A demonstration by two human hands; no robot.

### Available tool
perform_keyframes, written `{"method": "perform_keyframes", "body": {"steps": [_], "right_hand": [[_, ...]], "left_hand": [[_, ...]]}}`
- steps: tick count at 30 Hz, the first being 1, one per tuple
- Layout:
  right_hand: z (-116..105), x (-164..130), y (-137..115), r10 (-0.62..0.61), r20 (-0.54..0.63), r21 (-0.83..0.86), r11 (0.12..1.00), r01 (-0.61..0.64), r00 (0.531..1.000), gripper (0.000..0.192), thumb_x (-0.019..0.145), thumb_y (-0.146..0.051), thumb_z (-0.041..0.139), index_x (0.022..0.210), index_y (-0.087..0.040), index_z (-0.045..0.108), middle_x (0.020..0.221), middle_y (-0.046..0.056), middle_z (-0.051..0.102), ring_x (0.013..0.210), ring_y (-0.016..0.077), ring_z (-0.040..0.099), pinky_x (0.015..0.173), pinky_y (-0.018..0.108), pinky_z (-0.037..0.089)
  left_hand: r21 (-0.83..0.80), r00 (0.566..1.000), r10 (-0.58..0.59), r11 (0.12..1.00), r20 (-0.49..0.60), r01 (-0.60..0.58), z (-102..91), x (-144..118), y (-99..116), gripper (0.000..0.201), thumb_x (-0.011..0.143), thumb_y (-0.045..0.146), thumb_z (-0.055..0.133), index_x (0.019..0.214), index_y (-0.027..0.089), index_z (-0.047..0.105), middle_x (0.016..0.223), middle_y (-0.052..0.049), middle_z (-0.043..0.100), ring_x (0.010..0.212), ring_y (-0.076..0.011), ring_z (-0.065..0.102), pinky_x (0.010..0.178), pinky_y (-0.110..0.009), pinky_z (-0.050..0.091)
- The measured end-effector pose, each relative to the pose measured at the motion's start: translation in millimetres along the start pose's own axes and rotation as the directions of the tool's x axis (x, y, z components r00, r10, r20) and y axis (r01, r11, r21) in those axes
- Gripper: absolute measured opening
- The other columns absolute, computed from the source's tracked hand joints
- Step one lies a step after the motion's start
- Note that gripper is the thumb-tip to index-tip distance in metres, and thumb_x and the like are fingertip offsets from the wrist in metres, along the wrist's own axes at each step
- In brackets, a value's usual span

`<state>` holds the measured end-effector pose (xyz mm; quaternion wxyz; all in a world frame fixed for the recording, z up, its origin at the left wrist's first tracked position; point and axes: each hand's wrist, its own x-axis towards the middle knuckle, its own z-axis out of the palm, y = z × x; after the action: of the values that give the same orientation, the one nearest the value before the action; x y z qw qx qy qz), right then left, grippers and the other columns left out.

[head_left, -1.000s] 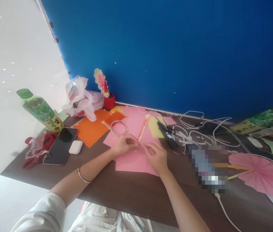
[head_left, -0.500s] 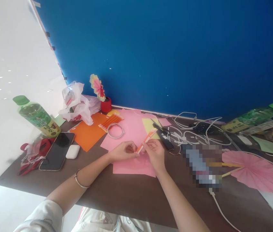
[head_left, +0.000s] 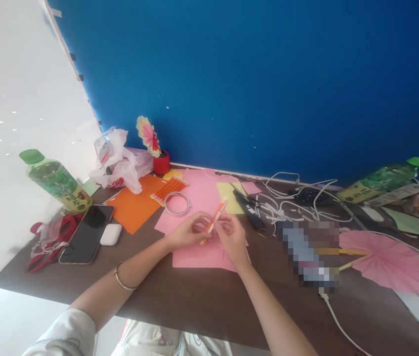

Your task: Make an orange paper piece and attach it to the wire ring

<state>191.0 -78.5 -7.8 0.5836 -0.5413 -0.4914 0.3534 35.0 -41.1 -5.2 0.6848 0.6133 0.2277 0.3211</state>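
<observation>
Both my hands meet over a pink paper sheet [head_left: 198,256] at the middle of the brown table [head_left: 202,301]. My left hand [head_left: 187,231] and my right hand [head_left: 231,236] pinch a thin orange-and-white pleated paper strip [head_left: 215,217] that slants up to the right between the fingers. A metal bangle [head_left: 121,279] rings my left wrist.
An orange sheet [head_left: 135,207], pleated orange paper [head_left: 168,190] and a white cable coil [head_left: 178,202] lie behind my hands. A green bottle [head_left: 56,180], phone [head_left: 87,233], earbud case [head_left: 110,234] and plastic bag [head_left: 118,160] sit at left. Tangled white cables [head_left: 298,205] and a pink paper fan [head_left: 389,259] lie at right.
The strip lay on the pink paper a second ago; both hands have since lifted it and hold it between them. The view has shifted slightly left.
</observation>
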Motion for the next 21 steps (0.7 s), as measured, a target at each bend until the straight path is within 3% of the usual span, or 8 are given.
{"method": "perform_keyframes", "body": {"steps": [5,10,13,17,21], "right_hand": [[-4.3,0.9,-7.8,-0.04,-0.098,0.064,0.997,0.047,0.994,0.027,0.074,-0.034,0.063,0.09,-0.022,0.046,0.092,0.005,0.06,0.071,0.0145,0.062,0.066,0.031,0.054],[-3.9,5.2,-3.4,0.008,-0.013,0.113,0.994,-0.007,1.0,0.027,0.07,-0.031,0.066,0.082,-0.021,0.044,0.077,0.002,0.061,0.073,0.0169,0.064,0.07,0.034,0.053],[-1.6,5.1,0.1,-0.029,0.003,0.081,0.996,0.028,1.0,0.025,0.07,-0.029,0.066,0.082,-0.021,0.045,0.076,0.002,0.061,0.073,0.0171,0.064,0.07,0.034,0.054],[-3.9,2.5,0.4,-0.268,-0.059,-0.22,0.943,0.249,0.962,0.015,0.075,-0.027,0.062,0.084,-0.021,0.051,0.082,0.004,0.058,0.075,0.0169,0.061,0.07,0.035,0.054],[-9.7,2.4,-0.4,-0.558,0.042,-0.498,0.707,0.501,0.829,0.007,0.079,-0.021,0.058,0.085,-0.022,0.06,0.093,0.008,0.058,0.09,0.0208,0.059,0.08,0.04,0.052]], "left_hand": [[0.108,0.999,-0.022,0.994,0.038,0.017,0.0,-3.9,1.8,0.036,0.073,0.027,0.065,0.105,0.02,0.05,0.115,-0.009,0.049,0.061,-0.0069,0.059,0.055,-0.022,0.049],[0.189,0.999,0.044,0.981,0.03,-0.049,3.7,-4.1,5.6,0.031,0.077,0.021,0.06,0.108,0.021,0.053,0.114,-0.007,0.052,0.072,-0.0094,0.06,0.067,-0.025,0.051],[0.207,0.997,0.075,0.976,-0.002,-0.073,3.6,-2.2,5.6,0.031,0.079,0.021,0.058,0.11,0.021,0.054,0.115,-0.007,0.053,0.079,-0.0105,0.06,0.073,-0.025,0.049],[0.134,1.0,0.008,0.991,-0.015,-0.006,1.7,-1.6,2.7,0.039,0.078,0.024,0.06,0.116,0.021,0.049,0.109,-0.008,0.055,0.078,-0.0125,0.063,0.071,-0.026,0.05],[0.064,0.999,-0.034,0.997,-0.026,0.035,0.3,-2.6,-2.9,0.05,0.076,0.023,0.064,0.121,0.023,0.043,0.103,-0.007,0.056,0.078,-0.0146,0.065,0.071,-0.028,0.051]]}}
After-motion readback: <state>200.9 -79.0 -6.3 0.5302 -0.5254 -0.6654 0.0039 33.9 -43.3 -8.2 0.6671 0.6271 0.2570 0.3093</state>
